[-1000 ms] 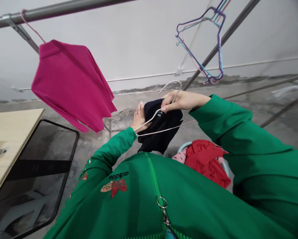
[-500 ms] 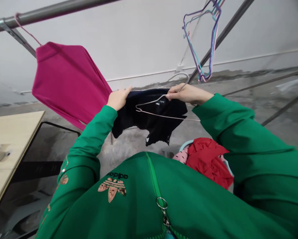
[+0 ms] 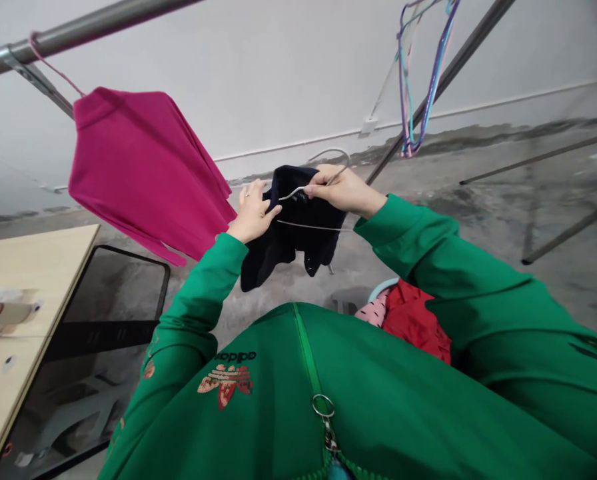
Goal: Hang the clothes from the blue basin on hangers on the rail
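A black and navy garment (image 3: 298, 233), seemingly a shirt with a small label inside its neck, hangs between my hands over the floor. My left hand (image 3: 252, 212) grips its left edge by the collar, with the thumb in front. My right hand (image 3: 346, 192) pinches a pale wire hanger (image 3: 318, 228) just below its hook and is against the garment's top edge. The hanger's left shoulder goes into the neck opening and is hidden there. Its lower bar crosses in front of the dark cloth.
A magenta long-sleeved top (image 3: 138, 160) hangs on the left from a metal rail (image 3: 103, 23). Purple, blue and pink hangers (image 3: 431, 80) hang at upper right near a slanting pole (image 3: 458, 60). Red clothing (image 3: 416, 320) fills a basin. A wooden table (image 3: 33, 267) stands left.
My right hand has moved left with the hanger, whose left end has entered the neck. The garment is now bunched, its collar folded up, and my hands are closer together.
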`<control>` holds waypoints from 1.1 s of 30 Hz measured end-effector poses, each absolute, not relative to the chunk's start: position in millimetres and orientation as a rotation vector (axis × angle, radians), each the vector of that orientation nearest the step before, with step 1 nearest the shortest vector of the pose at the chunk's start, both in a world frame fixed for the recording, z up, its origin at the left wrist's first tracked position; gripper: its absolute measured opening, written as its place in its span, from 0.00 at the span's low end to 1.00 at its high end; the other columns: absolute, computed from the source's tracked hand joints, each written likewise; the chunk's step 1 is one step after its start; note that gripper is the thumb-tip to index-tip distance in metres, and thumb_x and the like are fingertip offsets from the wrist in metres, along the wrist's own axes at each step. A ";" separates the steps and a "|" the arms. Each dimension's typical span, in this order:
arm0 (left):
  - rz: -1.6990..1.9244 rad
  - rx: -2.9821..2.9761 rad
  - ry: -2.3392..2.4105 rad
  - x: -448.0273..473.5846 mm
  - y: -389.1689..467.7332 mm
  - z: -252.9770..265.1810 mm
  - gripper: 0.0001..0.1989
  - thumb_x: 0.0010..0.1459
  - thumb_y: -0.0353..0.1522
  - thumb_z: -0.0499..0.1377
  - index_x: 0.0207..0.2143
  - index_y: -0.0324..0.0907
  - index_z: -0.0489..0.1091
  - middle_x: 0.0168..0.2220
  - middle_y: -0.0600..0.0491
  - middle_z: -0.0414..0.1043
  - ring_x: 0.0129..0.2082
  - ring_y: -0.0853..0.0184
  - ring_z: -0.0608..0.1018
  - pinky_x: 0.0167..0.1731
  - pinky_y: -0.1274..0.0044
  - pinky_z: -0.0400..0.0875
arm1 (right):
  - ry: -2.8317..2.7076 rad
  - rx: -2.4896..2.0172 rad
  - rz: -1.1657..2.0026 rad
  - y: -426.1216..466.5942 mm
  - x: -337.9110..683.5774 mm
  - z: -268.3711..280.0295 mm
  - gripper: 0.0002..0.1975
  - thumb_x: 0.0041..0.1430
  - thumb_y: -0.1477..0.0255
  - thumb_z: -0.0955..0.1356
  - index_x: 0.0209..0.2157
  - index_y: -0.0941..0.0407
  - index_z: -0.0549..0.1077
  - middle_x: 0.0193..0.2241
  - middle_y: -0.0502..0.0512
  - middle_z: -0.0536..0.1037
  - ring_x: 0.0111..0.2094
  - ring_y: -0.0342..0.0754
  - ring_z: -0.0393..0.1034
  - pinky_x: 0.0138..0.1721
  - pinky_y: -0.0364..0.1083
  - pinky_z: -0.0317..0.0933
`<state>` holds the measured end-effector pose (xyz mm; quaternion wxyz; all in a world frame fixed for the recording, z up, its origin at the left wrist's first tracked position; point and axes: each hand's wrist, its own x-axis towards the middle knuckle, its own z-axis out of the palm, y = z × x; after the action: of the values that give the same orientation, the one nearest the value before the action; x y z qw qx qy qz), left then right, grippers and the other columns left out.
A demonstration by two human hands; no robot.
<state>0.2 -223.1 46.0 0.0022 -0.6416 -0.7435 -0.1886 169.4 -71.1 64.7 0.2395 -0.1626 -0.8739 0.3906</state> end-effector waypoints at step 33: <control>-0.396 -2.042 -2.482 -26.0 -329.1 148.3 0.24 0.60 0.49 0.46 0.32 0.39 0.71 0.31 0.49 0.72 0.33 0.64 0.74 0.37 0.74 0.68 | -2.570 -0.391 1.020 -74.8 115.0 -81.3 0.25 0.52 0.82 0.60 0.54 0.64 0.63 0.54 0.65 0.68 0.53 0.52 0.60 0.57 0.50 0.55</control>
<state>-26.0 -329.1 148.3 -0.0481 -0.6298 -0.7655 -0.1223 115.0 -74.8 -81.3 0.1735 -0.1379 -0.9063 0.3598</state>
